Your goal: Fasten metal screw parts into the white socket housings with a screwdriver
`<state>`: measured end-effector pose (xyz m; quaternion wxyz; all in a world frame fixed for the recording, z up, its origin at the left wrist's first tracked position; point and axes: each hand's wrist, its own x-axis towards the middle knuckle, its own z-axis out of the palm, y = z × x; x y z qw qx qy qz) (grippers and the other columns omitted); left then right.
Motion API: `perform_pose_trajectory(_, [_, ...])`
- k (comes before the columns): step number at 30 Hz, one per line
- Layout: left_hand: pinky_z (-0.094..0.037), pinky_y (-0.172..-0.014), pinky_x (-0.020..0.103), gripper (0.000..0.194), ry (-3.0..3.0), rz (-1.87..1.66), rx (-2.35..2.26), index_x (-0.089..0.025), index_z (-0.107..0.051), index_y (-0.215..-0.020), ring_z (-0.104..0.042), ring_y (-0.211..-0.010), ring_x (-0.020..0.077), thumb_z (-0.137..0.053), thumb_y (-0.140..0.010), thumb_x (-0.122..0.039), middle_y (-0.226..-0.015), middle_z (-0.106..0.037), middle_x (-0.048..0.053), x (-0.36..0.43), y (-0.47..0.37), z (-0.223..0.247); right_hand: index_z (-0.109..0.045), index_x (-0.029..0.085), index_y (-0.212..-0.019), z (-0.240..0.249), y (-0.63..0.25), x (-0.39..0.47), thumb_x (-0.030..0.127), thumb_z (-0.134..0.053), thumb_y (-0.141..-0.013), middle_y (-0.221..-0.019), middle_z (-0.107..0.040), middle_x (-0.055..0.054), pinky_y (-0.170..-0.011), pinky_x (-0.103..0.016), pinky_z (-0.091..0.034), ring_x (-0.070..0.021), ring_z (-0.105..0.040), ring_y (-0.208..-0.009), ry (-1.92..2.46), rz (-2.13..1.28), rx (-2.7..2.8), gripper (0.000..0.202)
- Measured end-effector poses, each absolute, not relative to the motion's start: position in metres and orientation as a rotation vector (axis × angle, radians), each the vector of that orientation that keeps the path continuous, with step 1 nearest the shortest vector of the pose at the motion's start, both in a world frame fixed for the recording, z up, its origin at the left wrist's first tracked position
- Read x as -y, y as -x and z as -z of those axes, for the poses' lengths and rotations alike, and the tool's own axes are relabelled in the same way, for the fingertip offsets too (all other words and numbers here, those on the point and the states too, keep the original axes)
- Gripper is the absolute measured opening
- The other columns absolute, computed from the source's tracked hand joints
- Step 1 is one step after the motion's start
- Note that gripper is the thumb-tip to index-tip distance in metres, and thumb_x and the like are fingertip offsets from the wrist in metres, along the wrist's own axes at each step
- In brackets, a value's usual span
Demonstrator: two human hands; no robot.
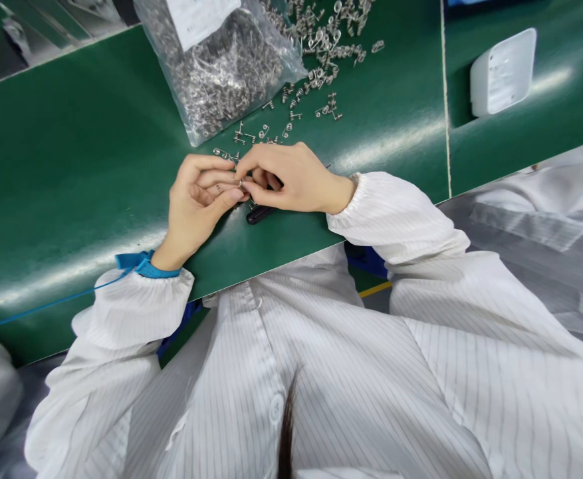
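Observation:
My left hand (199, 189) and my right hand (286, 176) meet over the green table, fingertips touching around a small metal spring (241, 183). Thumb and index finger of the right hand pinch the spring; the left fingers and thumb close in on it from the other side. Under the right hand lies a black-handled tool (260, 213), mostly covered, with a thin tip showing beyond the hand. Loose metal springs (264, 132) lie just past the fingertips. A blue strap (156, 266) circles my left wrist, its cord running off to the left.
A clear plastic bag (226, 80) full of springs, with a white label, lies at the back. More springs (326, 50) are scattered to its right. A white plastic box (503, 73) stands on the right, past a seam in the green table (72, 159). White-clad people sit on both sides.

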<state>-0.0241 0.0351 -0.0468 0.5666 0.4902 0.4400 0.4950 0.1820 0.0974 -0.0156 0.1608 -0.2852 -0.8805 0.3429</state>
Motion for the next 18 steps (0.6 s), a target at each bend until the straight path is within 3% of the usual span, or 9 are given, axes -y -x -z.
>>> perform_pose_trajectory(6, [-0.068,-0.080,0.029,0.030,-1.066,-1.162,-1.063,-0.024,-0.067,-0.105,-0.077,-0.087,0.0177,-0.081,-0.083,-0.038,-0.097,-0.077,0.001,-0.0355,0.0248,0.0468,-0.062,0.016,-0.117,0.0129,-0.1819,-0.0980,0.035,-0.036,-0.106,-0.094,-0.066,-0.003,-0.070,-0.020,-0.046,-0.0099,-0.062,-0.088,0.757,-0.872,2.566,0.034])
perform_pose_trajectory(13, [-0.067,-0.075,0.026,0.018,-1.052,-1.202,-1.006,-0.027,-0.069,-0.099,-0.078,-0.087,0.0173,-0.078,-0.087,-0.036,-0.086,-0.075,-0.001,-0.0364,0.0269,0.0501,-0.055,0.016,-0.119,0.0103,-0.1801,-0.0965,0.053,-0.047,-0.102,-0.095,-0.062,-0.001,-0.064,-0.021,-0.044,-0.0092,-0.060,-0.082,0.885,-0.804,2.603,0.041])
perform_pose_trajectory(18, [-0.067,-0.086,0.031,0.024,-1.030,-1.127,-1.032,-0.026,-0.065,-0.102,-0.076,-0.103,0.0212,-0.078,-0.087,-0.040,-0.093,-0.076,0.001,-0.0357,0.0276,0.0467,-0.053,0.015,-0.122,0.0132,-0.1794,-0.0966,0.054,-0.028,-0.107,-0.110,-0.060,-0.003,-0.069,-0.018,-0.043,-0.0095,-0.059,-0.096,0.855,-0.603,2.684,0.048])
